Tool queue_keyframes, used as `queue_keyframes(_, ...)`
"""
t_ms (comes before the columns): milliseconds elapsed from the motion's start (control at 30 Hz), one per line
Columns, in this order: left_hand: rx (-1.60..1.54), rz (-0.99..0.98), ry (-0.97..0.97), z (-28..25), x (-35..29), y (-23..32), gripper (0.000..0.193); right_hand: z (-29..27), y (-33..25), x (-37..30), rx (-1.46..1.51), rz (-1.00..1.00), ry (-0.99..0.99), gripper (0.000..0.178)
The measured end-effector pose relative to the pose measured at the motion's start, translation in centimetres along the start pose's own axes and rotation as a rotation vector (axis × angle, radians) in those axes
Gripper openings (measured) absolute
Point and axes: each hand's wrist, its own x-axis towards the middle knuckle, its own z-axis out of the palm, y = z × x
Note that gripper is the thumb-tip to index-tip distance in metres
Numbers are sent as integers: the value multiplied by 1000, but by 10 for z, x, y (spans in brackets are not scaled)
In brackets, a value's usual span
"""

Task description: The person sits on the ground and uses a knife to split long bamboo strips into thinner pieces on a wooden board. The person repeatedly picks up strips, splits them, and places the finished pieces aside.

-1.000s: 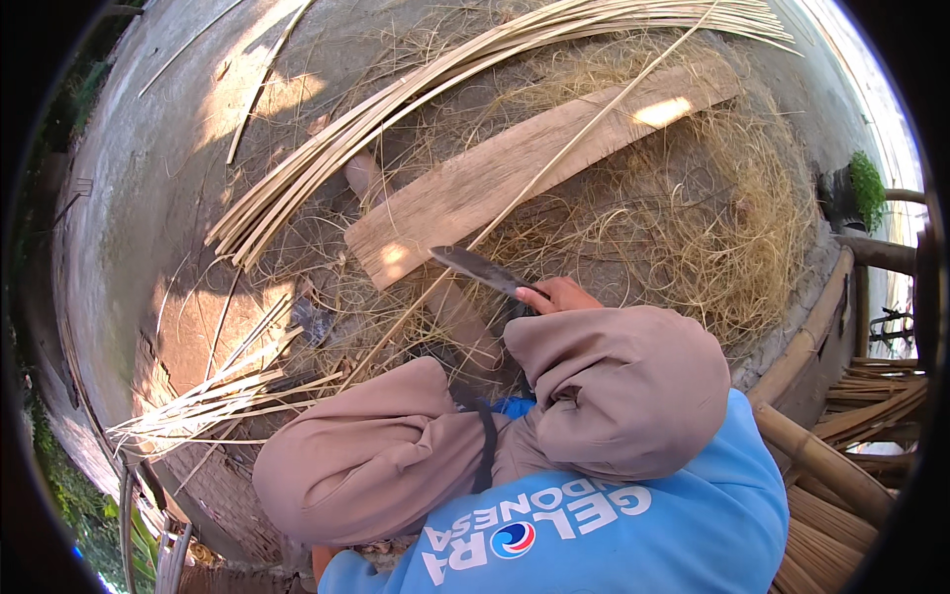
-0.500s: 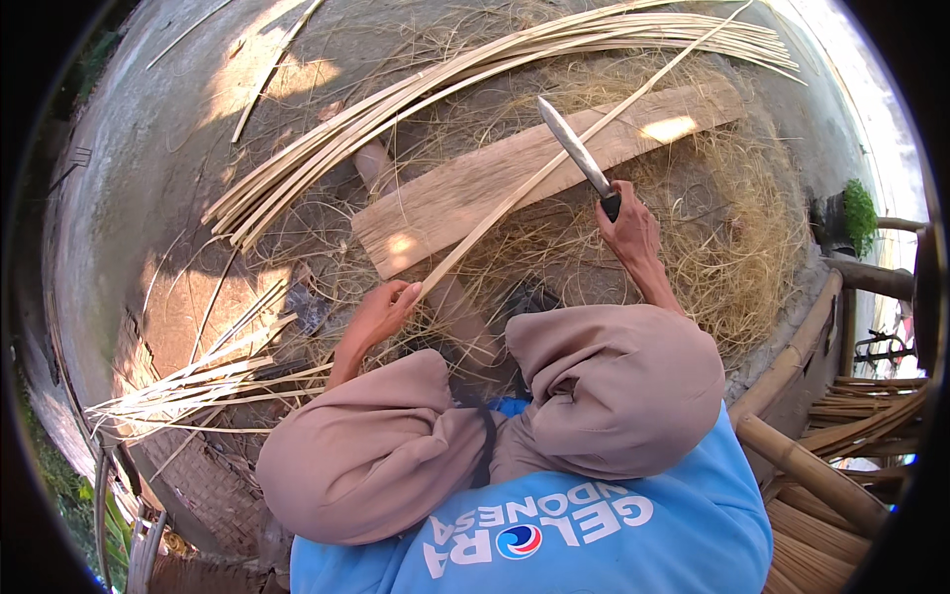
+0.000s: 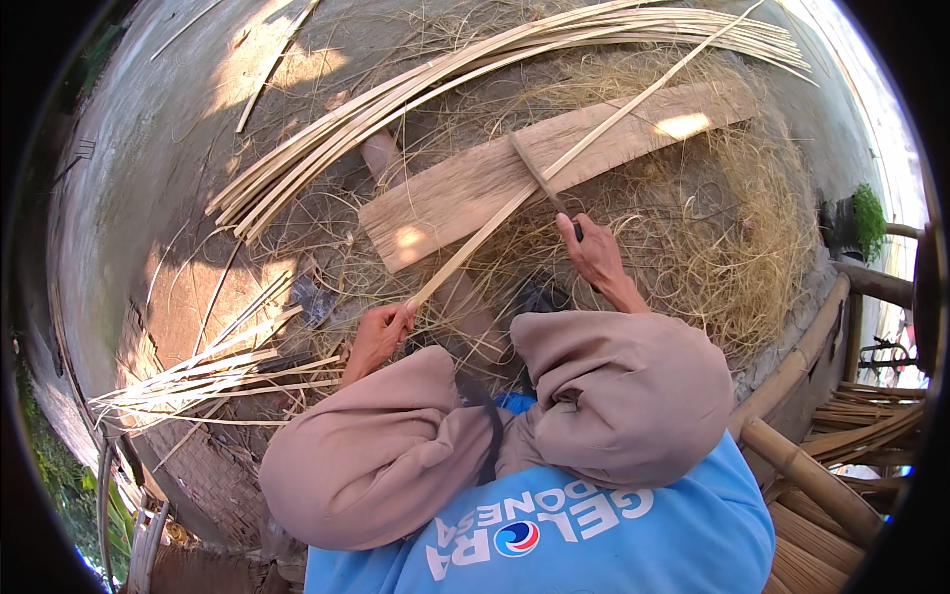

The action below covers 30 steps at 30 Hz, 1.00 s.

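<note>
Between the thumb and fingers of my left hand (image 3: 380,335) is the near end of a long pale bamboo strip (image 3: 475,241). The strip slants away to the upper right, across a wooden board (image 3: 435,205). My right hand (image 3: 597,254) is closed round the dark handle of a knife (image 3: 537,170). Its blade now shows narrow, almost edge-on, and crosses the strip above the board. Whether the blade's edge touches the strip I cannot tell.
Beyond the board lies a bundle of long bamboo strips (image 3: 396,96). Shorter split strips (image 3: 213,381) are piled at the left. Curly shavings (image 3: 732,238) cover the ground around the board. At the right are a bamboo rail (image 3: 807,475) and a potted plant (image 3: 863,223).
My right hand has moved left and a little nearer to me. The knife has turned from showing its broad side to nearly edge-on. My left hand keeps hold of the strip.
</note>
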Motion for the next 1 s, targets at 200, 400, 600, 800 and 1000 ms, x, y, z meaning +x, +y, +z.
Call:
queue_keyframes(200, 342, 250, 368, 54, 12, 31, 36, 43, -50, -70, -13, -342, -214, 53)
queue_keyframes(400, 308, 226, 350, 54, 13, 36, 40, -20, 39, 1, -208, -335, -6, 57)
queue_keyframes(600, 402, 206, 450, 54, -2, 28, 43, -82, 101, 46, 193, 323, 336, 72)
queue_keyframes(800, 768, 499, 562, 59, 13, 24, 41, 10, -12, -39, 24, -191, -66, 61)
queue_keyframes(1000, 727, 530, 494, 70, 34, 41, 39, -10, 39, 8, -114, -229, 124, 56)
